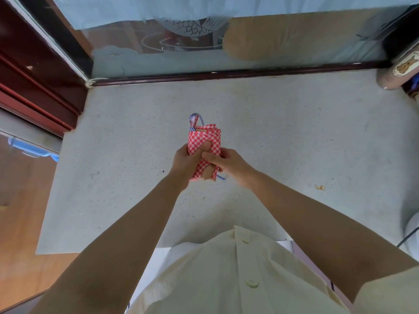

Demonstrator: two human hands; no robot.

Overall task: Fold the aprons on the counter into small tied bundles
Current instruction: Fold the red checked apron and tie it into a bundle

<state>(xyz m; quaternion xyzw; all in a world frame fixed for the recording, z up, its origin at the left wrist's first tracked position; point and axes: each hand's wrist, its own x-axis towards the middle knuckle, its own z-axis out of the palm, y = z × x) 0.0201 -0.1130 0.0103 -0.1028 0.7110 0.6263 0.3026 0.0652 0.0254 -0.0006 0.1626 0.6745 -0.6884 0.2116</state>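
Plainly, the red-and-white checked cloth apron (204, 138) is already folded down to a small, thick packet. It is held in the air at the centre of the frame, above the pale grey speckled stone worktop (294, 132) and not resting on it. The left hand (184, 163) grips the packet's left edge, with the thumb laid across the front and the other fingers curled round behind. The right hand (230, 165) pinches the lower right part with its thumb on the front; its remaining fingers are hidden behind the cloth. A blue-and-white striped tie cord (196, 116) loops out of the top of the packet, and a short end pokes out below, just beside the right hand. Whether any knot is made cannot be told.

The packet looks light and soft — nothing fragile. The stacked layers will likely spring open if the pressure across the middle lets go. One hand should probably keep squeezing the packet flat through its centre, thumb in front and fingers behind. The cord looks thin and perhaps slippery, so it is best taken near its free end and drawn snug round the waist of the packet — not tugged by the loop, which could pull the folds out.

A labelled jar (399, 71) stands at the upper right of the frame, well apart.
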